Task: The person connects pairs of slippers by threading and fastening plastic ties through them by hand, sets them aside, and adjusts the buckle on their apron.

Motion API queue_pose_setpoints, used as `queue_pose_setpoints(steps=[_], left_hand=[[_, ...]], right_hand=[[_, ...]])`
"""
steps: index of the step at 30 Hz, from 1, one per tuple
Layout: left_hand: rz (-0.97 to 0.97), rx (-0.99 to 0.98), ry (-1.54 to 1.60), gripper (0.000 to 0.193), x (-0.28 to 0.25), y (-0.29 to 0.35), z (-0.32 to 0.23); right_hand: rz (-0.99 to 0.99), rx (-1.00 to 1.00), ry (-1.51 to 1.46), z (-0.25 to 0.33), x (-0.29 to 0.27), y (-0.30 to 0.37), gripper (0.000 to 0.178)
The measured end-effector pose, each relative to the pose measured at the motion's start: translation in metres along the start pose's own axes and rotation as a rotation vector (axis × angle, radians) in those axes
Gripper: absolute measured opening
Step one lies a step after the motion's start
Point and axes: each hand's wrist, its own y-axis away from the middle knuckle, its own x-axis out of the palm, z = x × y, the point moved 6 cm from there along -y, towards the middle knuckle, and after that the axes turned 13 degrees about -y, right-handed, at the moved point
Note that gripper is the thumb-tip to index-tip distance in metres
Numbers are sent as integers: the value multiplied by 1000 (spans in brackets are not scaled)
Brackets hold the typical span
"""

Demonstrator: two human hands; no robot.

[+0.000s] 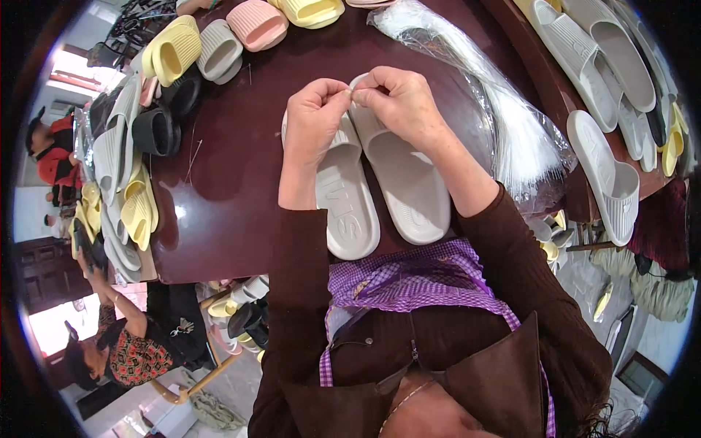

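Observation:
A pair of grey slide slippers lies side by side on the dark red table [241, 131], heels toward me. My left hand [315, 120] is over the strap of the left slipper [347, 201], and my right hand [400, 104] is over the strap of the right slipper [412, 191]. Both hands are closed in a pinch, their fingertips meeting above the inner edges of the straps. Whatever lies between the fingertips is too small to make out. The fingers and wrists cover much of both straps.
To the right, a bundle of thin white strands [504, 109] lies in clear plastic. Grey slippers [602, 175] line the right edge. Yellow [175, 52], pink [258, 25] and black slippers [155, 131] stand along the back and left. A co-worker [135, 358] is at lower left.

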Motion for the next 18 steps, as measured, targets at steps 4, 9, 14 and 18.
queue_pose_setpoints(steps=[4,9,14,18], left_hand=[[-17,-7,126,6,-2,-1,3],[-11,4,174,5,-3,-3,7],[69,-37,184,6,-4,-3,9],[95,-37,169,4,-3,-3,8]], right_hand=[[22,-18,38,5,1,-3,12],[18,-65,70,6,2,-2,12],[22,-87,101,3,3,-1,13],[23,-186,150,5,2,0,12]])
